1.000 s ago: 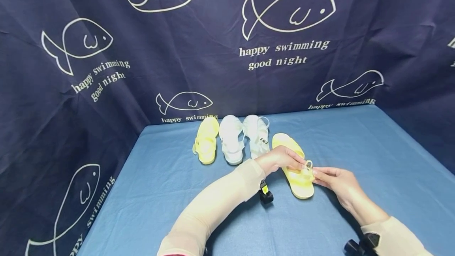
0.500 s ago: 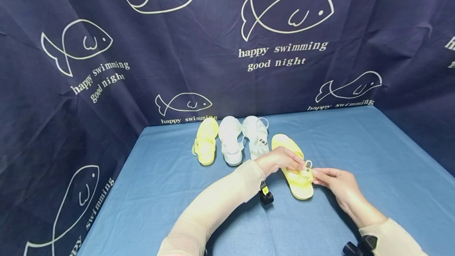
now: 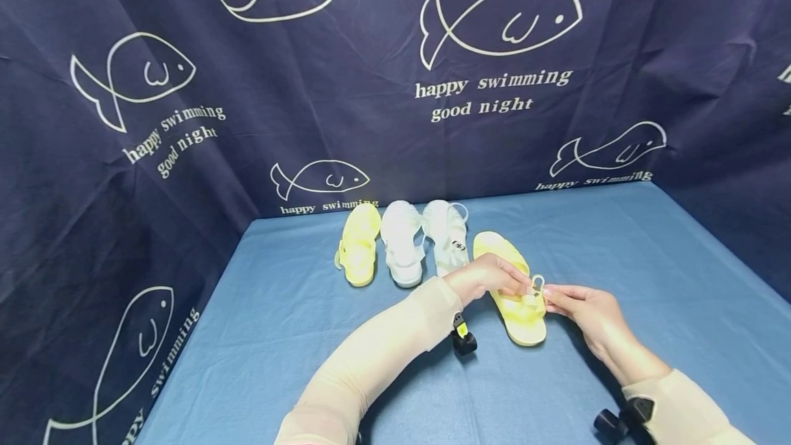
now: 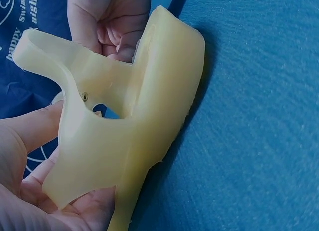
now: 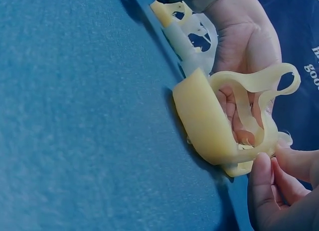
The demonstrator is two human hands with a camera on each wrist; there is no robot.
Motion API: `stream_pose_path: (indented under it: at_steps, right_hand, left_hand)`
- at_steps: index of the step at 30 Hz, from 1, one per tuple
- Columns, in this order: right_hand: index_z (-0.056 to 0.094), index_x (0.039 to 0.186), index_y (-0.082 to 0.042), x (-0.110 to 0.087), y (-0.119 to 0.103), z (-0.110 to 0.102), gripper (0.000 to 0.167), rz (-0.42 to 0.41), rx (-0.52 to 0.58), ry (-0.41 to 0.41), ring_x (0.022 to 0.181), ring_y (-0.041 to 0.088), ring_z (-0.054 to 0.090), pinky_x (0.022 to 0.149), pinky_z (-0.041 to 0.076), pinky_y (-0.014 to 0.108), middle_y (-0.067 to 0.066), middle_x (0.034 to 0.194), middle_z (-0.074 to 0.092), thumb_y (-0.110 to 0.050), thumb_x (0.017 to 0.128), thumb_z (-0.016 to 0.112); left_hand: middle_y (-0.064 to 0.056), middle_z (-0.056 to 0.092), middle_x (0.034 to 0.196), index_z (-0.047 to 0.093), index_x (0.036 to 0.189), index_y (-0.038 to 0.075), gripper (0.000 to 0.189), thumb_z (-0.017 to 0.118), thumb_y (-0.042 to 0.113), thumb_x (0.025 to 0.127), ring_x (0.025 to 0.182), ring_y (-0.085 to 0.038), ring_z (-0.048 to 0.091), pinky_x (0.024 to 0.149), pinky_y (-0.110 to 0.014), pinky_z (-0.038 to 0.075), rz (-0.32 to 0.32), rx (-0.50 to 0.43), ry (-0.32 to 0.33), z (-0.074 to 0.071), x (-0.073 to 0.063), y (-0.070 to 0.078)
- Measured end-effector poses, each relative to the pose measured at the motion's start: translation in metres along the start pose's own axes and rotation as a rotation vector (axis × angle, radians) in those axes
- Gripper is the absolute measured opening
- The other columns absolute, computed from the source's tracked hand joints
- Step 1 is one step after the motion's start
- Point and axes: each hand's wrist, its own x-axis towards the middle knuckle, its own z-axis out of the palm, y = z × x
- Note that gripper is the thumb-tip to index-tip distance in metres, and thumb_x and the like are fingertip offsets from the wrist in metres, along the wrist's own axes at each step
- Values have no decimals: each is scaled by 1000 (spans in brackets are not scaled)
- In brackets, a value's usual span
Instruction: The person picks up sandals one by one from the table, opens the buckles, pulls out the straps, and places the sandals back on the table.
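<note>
A yellow sandal (image 3: 525, 330) stands on the blue cloth, its toe pointing away and its heel towards me. My left hand (image 3: 491, 275) holds its upper from the left side; in the left wrist view the thumb lies outside the broad strap (image 4: 99, 156) and fingers reach beneath it. From the right, my right hand (image 3: 590, 314) pinches the sandal's strap near the buckle side between thumb and fingertips. A loop of the ankle strap (image 5: 291, 74) sticks up free of both hands. The pinched strap end is mostly hidden by the right fingertips (image 5: 261, 163).
Left of the held sandal stand two pale, whitish sandals (image 3: 403, 242) and, beyond them, another yellow sandal (image 3: 358, 246). A dark blue curtain (image 3: 371, 101) with fish prints rises behind the cloth-covered table (image 3: 278, 307). Each wrist carries a black camera (image 3: 465, 342).
My right hand has lifted very slightly, and the strap loop stands a little higher. The left hand and the sandals have stayed in place.
</note>
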Motion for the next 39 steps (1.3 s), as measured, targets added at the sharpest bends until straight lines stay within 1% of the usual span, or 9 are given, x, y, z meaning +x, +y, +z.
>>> stream_pose_path:
  at_steps: [3,6,10,15,18,23,27,32,39]
  right_hand:
    - [75,89,-17,2,-1,-1,2,-4,-28,1,73,-1,69,74,57,19,-16,79,71,-18,88,73]
    - [72,104,-5,2,-2,-1,23,-4,-72,4,74,-2,69,75,57,19,-16,81,71,-21,87,74]
    - [66,114,7,3,-4,-1,39,1,-89,3,74,-1,69,76,57,20,-15,81,72,-19,87,74]
    - [59,120,15,4,-9,0,49,-1,-112,5,74,-2,69,76,58,20,-14,83,71,-18,87,74]
    - [57,121,16,4,-11,0,51,3,-128,3,74,-2,69,76,57,19,-14,84,71,-18,87,74]
    - [60,118,14,4,-16,-1,45,-6,-109,-12,74,-1,69,76,57,19,-14,82,72,-15,87,74]
    - [70,110,3,4,-18,-3,30,-18,-120,-21,74,-2,69,75,56,17,-16,80,71,-15,86,75]
    - [73,108,-2,4,-18,-5,30,-10,-168,-26,75,-2,68,73,54,13,-16,81,72,-20,84,77]
    - [64,122,3,2,-19,-4,51,-20,-208,-45,81,-4,67,78,54,16,-18,89,71,-30,85,76]
  left_hand:
    - [4,75,86,80,88,14,13,81,9,77,76,-11,64,109,-49,36,7,-8,-1,1,0,0]
    - [4,75,86,79,89,13,13,81,8,76,75,-11,63,106,-42,40,11,-13,0,2,1,0]
    - [3,75,87,79,90,11,14,80,7,77,76,-10,62,102,-36,42,14,-9,0,2,1,1]
    - [4,75,87,79,89,14,12,80,10,77,76,-10,63,109,-50,36,3,10,3,1,1,2]
    - [5,75,86,79,87,15,11,81,11,77,75,-11,63,111,-55,32,-3,12,3,1,1,3]
    - [1,76,88,79,90,12,13,80,7,77,75,-10,63,104,-39,42,13,1,11,2,2,4]
    - [2,76,90,79,90,12,14,80,7,77,76,-11,64,102,-38,43,8,0,11,1,2,6]
    - [1,76,88,79,89,11,13,80,6,77,77,-10,63,100,-35,43,20,-14,-2,1,3,4]
    - [9,73,87,80,87,20,11,82,16,77,82,-12,64,112,-54,31,-25,3,-7,-1,1,1]
